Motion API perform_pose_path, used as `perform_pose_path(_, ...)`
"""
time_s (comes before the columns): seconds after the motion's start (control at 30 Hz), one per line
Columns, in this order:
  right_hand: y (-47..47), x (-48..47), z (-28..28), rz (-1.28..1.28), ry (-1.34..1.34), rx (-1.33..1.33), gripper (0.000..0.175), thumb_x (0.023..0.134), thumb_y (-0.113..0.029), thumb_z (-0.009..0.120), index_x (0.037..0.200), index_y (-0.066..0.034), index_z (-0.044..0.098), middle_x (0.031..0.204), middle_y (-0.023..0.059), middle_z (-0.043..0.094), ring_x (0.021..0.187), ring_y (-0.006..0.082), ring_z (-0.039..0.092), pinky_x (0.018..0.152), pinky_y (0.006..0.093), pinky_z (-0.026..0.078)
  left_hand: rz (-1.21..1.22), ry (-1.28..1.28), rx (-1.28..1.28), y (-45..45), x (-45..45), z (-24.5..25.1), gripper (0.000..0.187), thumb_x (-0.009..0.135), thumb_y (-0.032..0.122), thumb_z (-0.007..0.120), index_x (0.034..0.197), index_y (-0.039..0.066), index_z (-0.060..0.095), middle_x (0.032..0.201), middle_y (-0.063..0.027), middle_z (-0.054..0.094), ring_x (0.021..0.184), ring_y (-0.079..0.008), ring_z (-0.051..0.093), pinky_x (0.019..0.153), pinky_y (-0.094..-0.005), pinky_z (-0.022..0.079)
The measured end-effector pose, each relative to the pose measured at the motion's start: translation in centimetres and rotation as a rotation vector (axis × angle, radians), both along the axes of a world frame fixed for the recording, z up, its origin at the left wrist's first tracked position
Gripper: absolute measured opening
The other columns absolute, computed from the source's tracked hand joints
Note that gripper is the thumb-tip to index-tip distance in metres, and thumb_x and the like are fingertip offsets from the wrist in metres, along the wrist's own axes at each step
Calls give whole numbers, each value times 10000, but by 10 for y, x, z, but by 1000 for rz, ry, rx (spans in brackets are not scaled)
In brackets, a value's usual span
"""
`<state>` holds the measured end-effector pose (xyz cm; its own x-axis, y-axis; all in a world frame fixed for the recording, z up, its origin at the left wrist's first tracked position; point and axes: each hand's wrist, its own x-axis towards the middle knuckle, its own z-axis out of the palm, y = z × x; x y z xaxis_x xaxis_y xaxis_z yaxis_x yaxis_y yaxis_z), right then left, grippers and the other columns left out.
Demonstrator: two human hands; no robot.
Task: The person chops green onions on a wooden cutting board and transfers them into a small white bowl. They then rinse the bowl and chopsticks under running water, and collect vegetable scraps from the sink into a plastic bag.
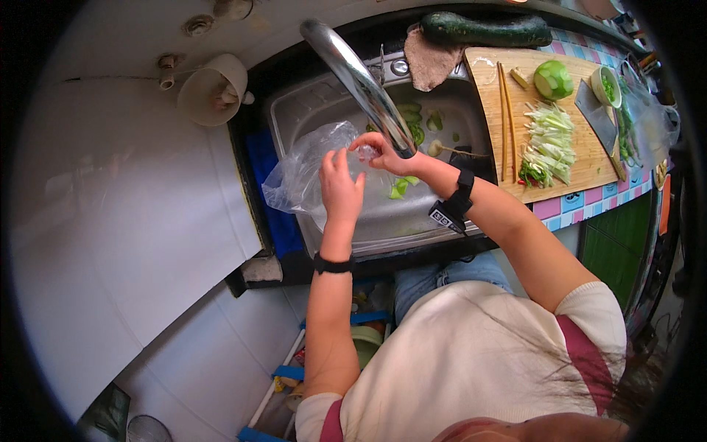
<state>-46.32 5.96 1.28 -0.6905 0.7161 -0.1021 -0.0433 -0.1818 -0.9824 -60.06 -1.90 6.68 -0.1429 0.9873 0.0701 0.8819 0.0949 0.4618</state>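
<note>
Over the stainless steel sink [381, 221], my right hand [389, 159] pinches a crumpled bit of clear plastic [367, 153] under the faucet spout [359, 83]. Just left of it is my left hand [341, 190], its thumb apart from its fingers and nothing seen between them. A clear plastic bag [301, 171] spreads in the sink's left part, behind and beside the left hand. Whether the crumpled plastic belongs to that bag cannot be told. Green vegetable peelings [402, 187] and a pale root end with a long thin tail [435, 148] lie in the basin.
Right of the sink, a wooden cutting board [594, 171] bears shredded vegetable [549, 143], chopsticks [505, 121], a peeled green vegetable [553, 80], a cleaver [596, 113] and a small bowl [606, 87]. A large dark green gourd [486, 30] and a cloth [431, 61] lie behind. A white container [215, 91] hangs on the left wall.
</note>
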Motion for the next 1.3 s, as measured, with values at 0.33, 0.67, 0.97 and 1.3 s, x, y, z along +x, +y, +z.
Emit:
perform_pose_path(0.33,-4,52,26,195,-27,58,408,572,133,468,905,-54,610,898,11,589,785,125,511,676,248,409,18,-183,-238,34,-10,-5,488,650,63,692,1110,98,532,1002,-115,540,918,-283,539,753,-361,447)
perform_pose_path(0.67,-6,74,35,222,-320,493,386,602,113,479,908,-74,621,924,107,604,868,276,574,721,346,459,521,-1678,-59,28,-45,-26,87,861,78,535,788,43,566,668,-85,591,700,-219,623,698,-382,537)
perform_pose_path(0.97,29,57,-16,-47,-920,525,542,676,-8,534,1200,-145,503,887,158,616,837,358,582,712,407,475,64,-1329,-375,-33,-97,11,545,792,7,566,1297,124,397,677,25,471,530,-62,413,441,-187,322)
perform_pose_path(1.3,56,66,-93,-145,-1061,337,714,614,-88,658,1274,-224,420,1264,280,332,1098,473,384,896,470,399,499,-1775,365,-37,-106,12,307,810,-60,465,1064,74,573,1179,-182,527,635,-94,510,483,-156,379)
